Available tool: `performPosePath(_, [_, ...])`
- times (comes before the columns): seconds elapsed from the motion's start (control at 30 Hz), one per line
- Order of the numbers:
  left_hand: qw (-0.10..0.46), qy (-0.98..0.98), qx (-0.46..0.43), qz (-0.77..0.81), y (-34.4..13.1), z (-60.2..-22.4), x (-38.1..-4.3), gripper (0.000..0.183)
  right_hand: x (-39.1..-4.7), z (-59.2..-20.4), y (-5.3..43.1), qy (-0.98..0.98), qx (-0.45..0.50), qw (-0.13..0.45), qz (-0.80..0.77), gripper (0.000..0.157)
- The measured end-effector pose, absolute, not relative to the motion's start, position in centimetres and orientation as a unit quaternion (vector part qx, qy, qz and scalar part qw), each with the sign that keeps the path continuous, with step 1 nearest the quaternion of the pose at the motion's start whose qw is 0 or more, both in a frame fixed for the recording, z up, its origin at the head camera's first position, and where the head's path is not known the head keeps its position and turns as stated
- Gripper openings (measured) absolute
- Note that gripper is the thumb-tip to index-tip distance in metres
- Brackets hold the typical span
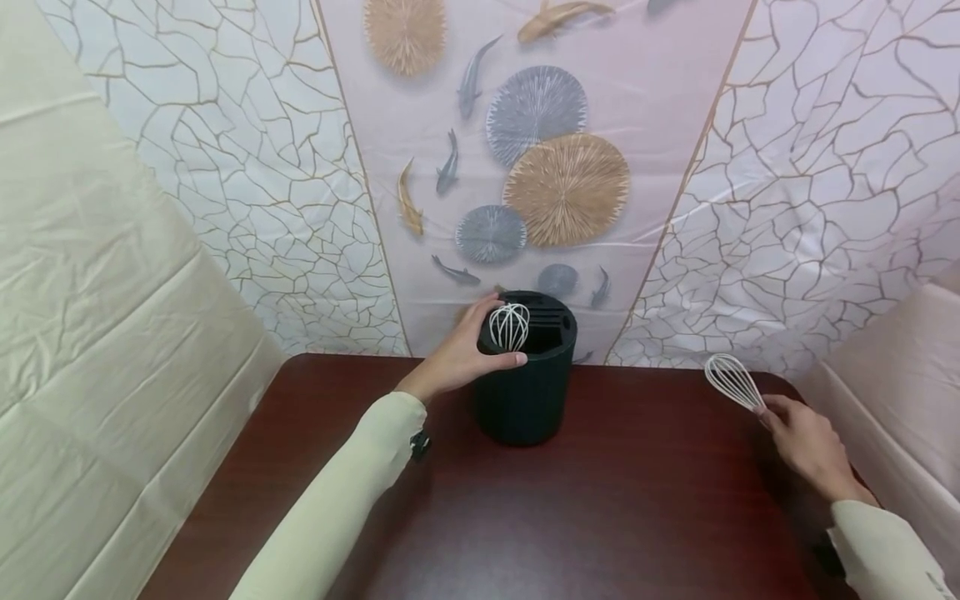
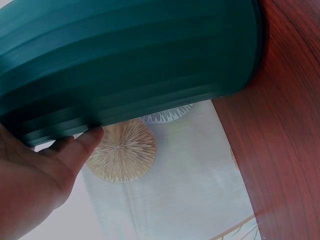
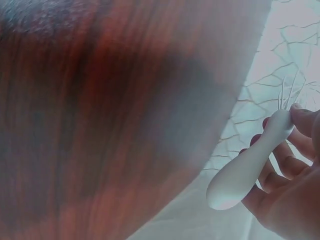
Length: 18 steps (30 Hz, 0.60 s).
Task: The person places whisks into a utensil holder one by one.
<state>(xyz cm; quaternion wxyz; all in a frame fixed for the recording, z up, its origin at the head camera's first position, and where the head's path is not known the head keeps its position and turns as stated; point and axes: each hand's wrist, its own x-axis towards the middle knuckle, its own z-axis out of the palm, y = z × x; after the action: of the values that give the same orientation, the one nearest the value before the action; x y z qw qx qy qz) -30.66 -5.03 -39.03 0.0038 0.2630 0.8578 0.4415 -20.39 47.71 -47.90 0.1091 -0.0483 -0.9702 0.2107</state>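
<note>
A dark green utensil holder (image 1: 523, 404) with a slotted black top stands upright near the table's back edge. My left hand (image 1: 452, 360) grips its left side at the rim, thumb in front and fingers behind. In the left wrist view, fingers touch the ribbed wall of the holder (image 2: 130, 60). The wire head of a whisk (image 1: 509, 327) sticks up from the holder's left part; its handle is hidden inside. Far to the right, my right hand (image 1: 810, 446) holds a second whisk (image 1: 733, 382) above the table. The right wrist view shows its white, bulb-ended handle (image 3: 240, 175) between thumb and fingers.
The dark red wooden table (image 1: 637, 517) runs beneath both arms. Behind it hangs a patterned cloth (image 1: 285, 167) with fish and round motifs. Plain cream cloth (image 1: 112, 333) borders the left side, and pale cloth (image 1: 892, 392) the right.
</note>
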Motion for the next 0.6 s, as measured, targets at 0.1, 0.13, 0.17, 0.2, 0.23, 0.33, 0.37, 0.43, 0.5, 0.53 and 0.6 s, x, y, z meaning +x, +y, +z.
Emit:
performPosePath(0.1, [0.002, 0.861, 0.263, 0.435, -4.9, -38.9, -30.6, 0.101, -20.0, -47.3, 47.2, -0.969, -0.043, 0.116, 0.212, 0.042])
performPosePath(0.13, [0.002, 0.862, 0.263, 0.433, -4.9, -38.9, -30.5, 0.101, -19.8, -47.1, 47.0, -0.969, -0.039, 0.12, 0.212, 0.042])
performPosePath(0.17, [0.002, 0.863, 0.263, 0.432, -4.9, -38.9, -30.4, 0.101, -19.7, -46.9, 46.8, -0.968, -0.032, 0.127, 0.212, 0.041])
performPosePath(0.2, [0.003, 0.863, 0.262, 0.432, -4.8, -38.8, -30.4, 0.101, -19.6, -46.7, 46.5, -0.968, -0.026, 0.135, 0.211, 0.04])
performPosePath(0.23, [0.003, 0.862, 0.262, 0.433, -4.8, -38.8, -30.3, 0.101, -19.5, -46.4, 46.2, -0.967, -0.021, 0.142, 0.211, 0.039])
performPosePath(0.33, [0.005, 0.859, 0.259, 0.441, -4.9, -38.7, -30.2, 0.101, -19.4, -45.8, 45.3, -0.962, 0.0, 0.166, 0.215, 0.037])
performPosePath(0.37, [0.005, 0.859, 0.258, 0.442, -4.9, -38.7, -30.2, 0.101, -19.4, -45.6, 44.9, -0.961, 0.006, 0.173, 0.216, 0.037])
performPosePath(0.43, [0.005, 0.858, 0.257, 0.444, -5.0, -38.6, -30.1, 0.102, -19.5, -45.1, 44.2, -0.959, 0.013, 0.181, 0.219, 0.037])
performPosePath(0.5, [0.005, 0.858, 0.258, 0.444, -5.1, -38.6, -30.2, 0.102, -19.6, -44.8, 43.5, -0.957, 0.019, 0.19, 0.219, 0.036])
performPosePath(0.53, [0.004, 0.859, 0.258, 0.442, -5.1, -38.7, -30.2, 0.103, -19.7, -44.6, 43.3, -0.956, 0.023, 0.193, 0.219, 0.035])
performPosePath(0.6, [0.003, 0.86, 0.258, 0.441, -5.1, -38.7, -30.3, 0.103, -19.9, -44.3, 42.9, -0.955, 0.031, 0.201, 0.218, 0.033])
